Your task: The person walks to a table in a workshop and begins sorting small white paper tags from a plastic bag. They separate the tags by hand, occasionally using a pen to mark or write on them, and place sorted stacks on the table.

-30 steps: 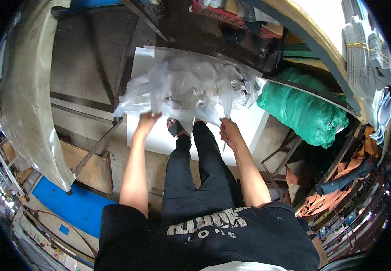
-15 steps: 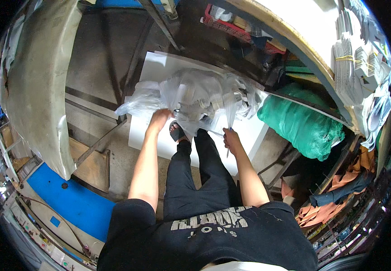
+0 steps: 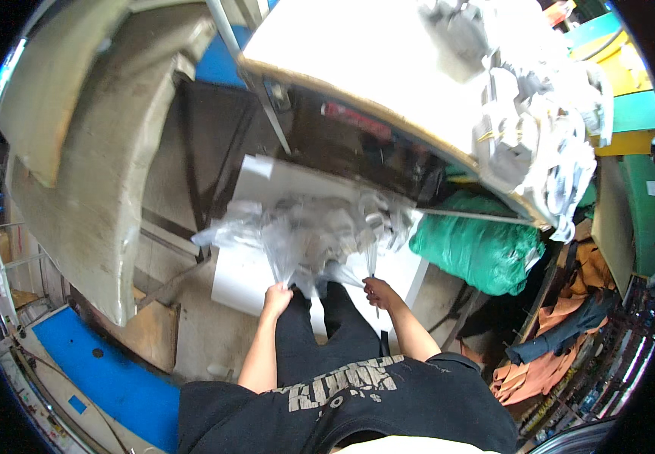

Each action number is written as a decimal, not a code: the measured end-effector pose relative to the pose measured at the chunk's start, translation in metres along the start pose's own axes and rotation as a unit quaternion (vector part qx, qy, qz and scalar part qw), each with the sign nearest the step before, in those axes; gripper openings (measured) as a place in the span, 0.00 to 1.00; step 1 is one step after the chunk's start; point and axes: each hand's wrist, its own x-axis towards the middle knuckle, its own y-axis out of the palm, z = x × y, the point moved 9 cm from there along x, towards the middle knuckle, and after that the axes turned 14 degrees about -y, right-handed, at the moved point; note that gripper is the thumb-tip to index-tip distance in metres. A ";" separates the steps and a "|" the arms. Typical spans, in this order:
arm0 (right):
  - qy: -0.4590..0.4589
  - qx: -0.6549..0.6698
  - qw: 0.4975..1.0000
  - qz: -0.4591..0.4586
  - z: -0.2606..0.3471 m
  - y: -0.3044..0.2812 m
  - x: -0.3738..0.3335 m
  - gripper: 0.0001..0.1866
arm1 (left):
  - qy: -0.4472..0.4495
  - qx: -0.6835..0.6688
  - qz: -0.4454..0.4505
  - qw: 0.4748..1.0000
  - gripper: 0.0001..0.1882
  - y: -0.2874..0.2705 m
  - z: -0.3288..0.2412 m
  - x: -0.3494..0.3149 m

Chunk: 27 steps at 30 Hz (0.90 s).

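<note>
A large clear plastic bag (image 3: pixel 308 227) lies over a white sheet (image 3: pixel 240 276) on the floor, with greyish-white pieces showing through it. My left hand (image 3: pixel 276 299) is closed on the bag's near edge and draws a fold of it taut. Closed as well, my right hand (image 3: pixel 380 293) grips the edge further right, where the plastic stretches up toward the bundle. A thin, dark, slim object juts from my right fist; its kind is too blurred to tell. My legs stand between the two hands, at the near side of the bag.
Ahead is a white-topped table (image 3: pixel 373 45) with tied bundles (image 3: pixel 510 144) on its right edge. A green wrapped sack (image 3: pixel 479 253) lies under it. Orange scraps (image 3: pixel 547 344) sit at right; a beige slab (image 3: pixel 108 174) and blue panel (image 3: pixel 108 371) stand at left.
Both hands have drawn back toward my body, pulling the bag's near edge taut. My view has tilted up, showing more of the table.
</note>
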 end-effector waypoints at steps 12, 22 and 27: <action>-0.072 -0.296 0.952 -0.026 0.052 0.042 -0.140 0.17 | -0.002 0.027 -0.001 1.000 0.14 -0.067 0.018 -0.147; -0.243 -0.392 0.887 0.020 0.163 0.154 -0.275 0.14 | 0.027 -0.016 -0.066 0.997 0.15 -0.148 -0.026 -0.301; -0.410 -0.355 0.833 0.110 0.264 0.263 -0.377 0.18 | 0.137 -0.056 -0.143 0.979 0.15 -0.262 -0.065 -0.422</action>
